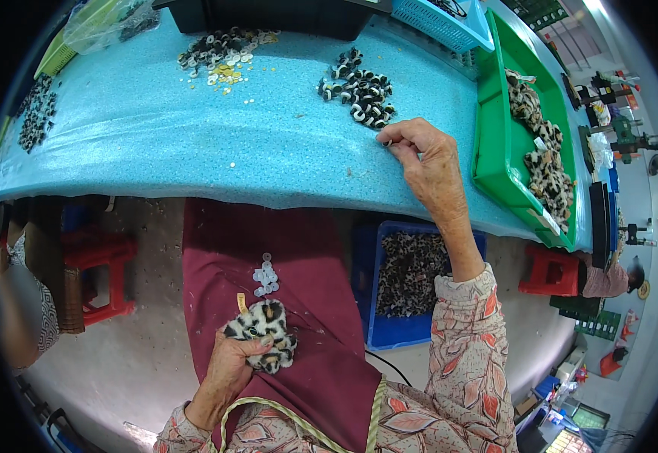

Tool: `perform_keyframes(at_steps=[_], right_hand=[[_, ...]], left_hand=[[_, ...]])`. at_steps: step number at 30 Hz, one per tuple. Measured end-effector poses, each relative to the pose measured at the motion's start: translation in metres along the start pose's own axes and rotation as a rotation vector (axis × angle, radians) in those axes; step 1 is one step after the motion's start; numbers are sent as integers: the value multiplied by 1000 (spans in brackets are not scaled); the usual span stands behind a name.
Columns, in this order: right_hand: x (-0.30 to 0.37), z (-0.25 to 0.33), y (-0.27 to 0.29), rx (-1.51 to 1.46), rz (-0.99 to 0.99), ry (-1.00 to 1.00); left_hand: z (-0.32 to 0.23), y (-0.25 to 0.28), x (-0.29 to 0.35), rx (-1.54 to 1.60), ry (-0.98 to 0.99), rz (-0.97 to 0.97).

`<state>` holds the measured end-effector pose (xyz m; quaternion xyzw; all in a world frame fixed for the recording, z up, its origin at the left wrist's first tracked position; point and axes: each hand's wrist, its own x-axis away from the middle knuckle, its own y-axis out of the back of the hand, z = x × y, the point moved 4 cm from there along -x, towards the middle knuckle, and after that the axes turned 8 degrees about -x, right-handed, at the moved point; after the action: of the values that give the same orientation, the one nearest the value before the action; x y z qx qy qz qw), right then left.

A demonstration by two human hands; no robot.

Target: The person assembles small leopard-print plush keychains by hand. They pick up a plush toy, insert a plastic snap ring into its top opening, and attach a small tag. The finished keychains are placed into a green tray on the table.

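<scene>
My left hand (227,366) is closed on a leopard-print plush piece (272,321), held low over the maroon apron on my lap. A yellow tag (242,303) sticks up from the plush, and a round greenish eye shows near my thumb. Over the blue table, my right hand (423,155) pinches a small piece between thumb and forefinger; its dark and pale edge shows, the rest is hidden. Just beyond those fingertips lies a pile of black-and-white toy eyes (370,94). Several translucent white washers (266,281) rest on the apron above the plush.
A green crate (487,158) with leopard-print plush pieces stands at the table's right. Below it, a blue bin (378,302) holds more spotted pieces. Small parts (227,57) lie at the back beside a black tray (268,19). Another person sits at far left near a red stool (106,264).
</scene>
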<state>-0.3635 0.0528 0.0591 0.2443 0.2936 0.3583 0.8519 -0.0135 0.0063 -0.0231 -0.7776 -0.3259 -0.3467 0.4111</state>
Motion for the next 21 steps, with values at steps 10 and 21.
perform_keyframes(at_steps=[10, 21], right_hand=[[-1, 1, 9, 18, 0, 4], [94, 56, -25, -992, 131, -364]], left_hand=[[2, -8, -1, -12, 17, 24], [0, 5, -5, 33, 2, -77]])
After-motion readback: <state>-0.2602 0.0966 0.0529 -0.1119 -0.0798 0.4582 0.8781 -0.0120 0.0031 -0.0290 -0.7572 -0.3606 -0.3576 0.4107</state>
